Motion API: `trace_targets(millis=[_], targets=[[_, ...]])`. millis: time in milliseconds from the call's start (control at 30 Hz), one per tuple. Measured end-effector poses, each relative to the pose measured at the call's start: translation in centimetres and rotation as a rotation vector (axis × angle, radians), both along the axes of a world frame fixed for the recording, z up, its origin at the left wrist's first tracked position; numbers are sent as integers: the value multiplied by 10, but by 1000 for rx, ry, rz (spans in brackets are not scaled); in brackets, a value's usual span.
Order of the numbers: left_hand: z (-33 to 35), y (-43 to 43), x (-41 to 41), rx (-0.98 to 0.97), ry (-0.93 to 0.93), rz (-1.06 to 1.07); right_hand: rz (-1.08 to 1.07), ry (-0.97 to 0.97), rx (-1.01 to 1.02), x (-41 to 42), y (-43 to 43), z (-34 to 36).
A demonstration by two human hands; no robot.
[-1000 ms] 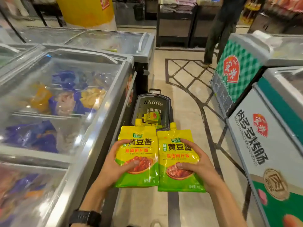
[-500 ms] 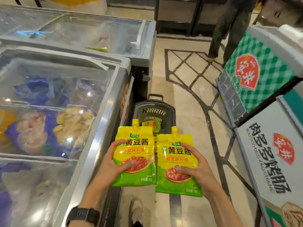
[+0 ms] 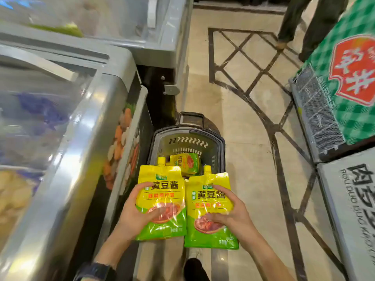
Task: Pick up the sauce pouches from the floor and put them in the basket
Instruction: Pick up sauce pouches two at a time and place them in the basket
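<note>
Supermarket aisle floor (image 3: 239,118), basket (image 3: 220,145) ahead; one sauce pouch (image 3: 162,191) gripped per hand: left hand (image 3: 134,213), right hand (image 3: 233,216).

Both forearms are bare, with no sleeves in view. The left wrist wears a dark watch (image 3: 97,270) with a black strap and a rounded rectangular face. A dark shoe (image 3: 195,269) toe shows at the bottom edge.

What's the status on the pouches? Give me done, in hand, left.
Done: one pouch in the basket already lies inside the basket. In hand: the left hand grips the left pouch, the right hand the right pouch, both above the floor. Left: drop both in.
</note>
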State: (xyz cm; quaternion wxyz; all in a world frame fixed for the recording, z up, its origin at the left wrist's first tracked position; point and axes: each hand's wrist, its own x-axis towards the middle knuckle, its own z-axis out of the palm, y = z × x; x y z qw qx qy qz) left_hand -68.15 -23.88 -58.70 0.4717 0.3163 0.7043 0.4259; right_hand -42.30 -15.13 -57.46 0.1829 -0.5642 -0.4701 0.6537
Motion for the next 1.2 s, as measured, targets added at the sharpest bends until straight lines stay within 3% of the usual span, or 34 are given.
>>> trace_targets(millis=[233, 467, 733, 900, 1033, 1133, 1200], targets=[[-172, 79, -19, -82, 120, -17, 208, -153, 54, -51, 90, -174], [-314, 109, -22, -123, 179, -95, 348, -382, 109, -79, 112, -325], [-437, 110, -22, -208, 224, -197, 276, -380, -28, -75, 115, -436], [-464, 106, -16, -307, 471, -230, 254, -533, -98, -64, 111, -467], [-445, 112, 1, -397, 859, -372, 585, -866, 277, -84, 114, -443], [-438, 140, 6, -255, 1049, -553, 798, -871, 472, -110, 133, -438], [-453, 158, 3, -234, 1095, -677, 875, -876, 487, -110, 134, -458]])
